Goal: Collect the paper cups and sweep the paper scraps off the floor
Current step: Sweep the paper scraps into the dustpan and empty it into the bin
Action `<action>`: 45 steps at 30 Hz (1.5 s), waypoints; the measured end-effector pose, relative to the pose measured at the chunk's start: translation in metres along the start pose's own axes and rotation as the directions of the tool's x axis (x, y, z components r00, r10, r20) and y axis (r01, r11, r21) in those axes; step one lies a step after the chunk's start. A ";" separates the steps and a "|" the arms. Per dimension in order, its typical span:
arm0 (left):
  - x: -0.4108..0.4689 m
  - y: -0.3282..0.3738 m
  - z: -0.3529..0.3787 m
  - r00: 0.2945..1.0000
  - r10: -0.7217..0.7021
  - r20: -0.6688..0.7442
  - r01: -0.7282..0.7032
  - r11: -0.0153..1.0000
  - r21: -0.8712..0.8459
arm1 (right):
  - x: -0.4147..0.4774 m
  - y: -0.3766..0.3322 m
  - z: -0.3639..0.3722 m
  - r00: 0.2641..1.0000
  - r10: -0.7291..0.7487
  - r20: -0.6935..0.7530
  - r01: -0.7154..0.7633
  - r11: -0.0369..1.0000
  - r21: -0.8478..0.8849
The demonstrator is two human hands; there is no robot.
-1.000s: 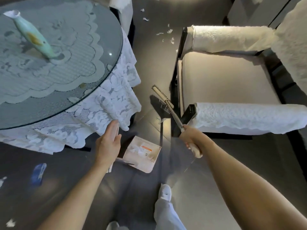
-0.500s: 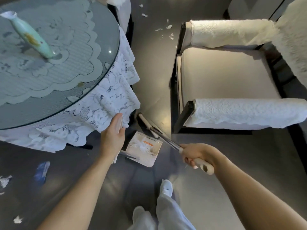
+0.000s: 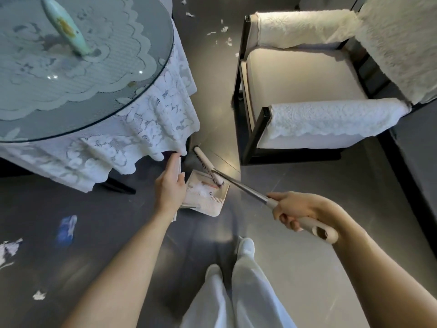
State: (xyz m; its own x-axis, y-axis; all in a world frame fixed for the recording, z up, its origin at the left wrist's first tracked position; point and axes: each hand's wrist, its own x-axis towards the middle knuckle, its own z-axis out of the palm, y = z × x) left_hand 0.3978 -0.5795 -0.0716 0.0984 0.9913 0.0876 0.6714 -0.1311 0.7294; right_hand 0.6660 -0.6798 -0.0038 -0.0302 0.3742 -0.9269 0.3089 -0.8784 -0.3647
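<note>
Left hand (image 3: pixel 169 188) holds a beige plastic dustpan (image 3: pixel 208 204) by its handle; right hand (image 3: pixel 293 209) grips the end of a seemingly light, stiff metal-shafted broom (image 3: pixel 238 185).

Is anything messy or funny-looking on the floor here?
Yes. White paper scraps lie scattered on the dark floor beside the armchair. More torn pieces lie at the far left, and a blurry blue thing lies near them.
</note>
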 end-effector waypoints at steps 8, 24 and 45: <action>-0.093 -0.015 -0.039 0.999 -0.036 -0.022 0.036 0.999 0.025 | -0.020 0.032 0.030 0.999 -0.030 -0.043 0.030 1.000 0.001; -0.231 -0.038 -0.053 0.997 -0.075 -0.035 0.078 0.992 0.099 | 0.009 0.154 0.074 0.958 -0.041 -0.283 -0.058 0.941 -0.333; -0.201 -0.033 -0.037 0.999 0.019 0.035 -0.024 0.991 0.131 | -0.016 0.189 0.141 0.972 0.098 0.216 -0.142 0.970 0.198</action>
State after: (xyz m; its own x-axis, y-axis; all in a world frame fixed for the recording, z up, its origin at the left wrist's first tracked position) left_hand 0.3290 -0.7735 -0.0885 0.1368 0.9875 0.0781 0.7593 -0.1552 0.6320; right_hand 0.5906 -0.8935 -0.0704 -0.2041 0.2132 -0.9555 0.1160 -0.9639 -0.2398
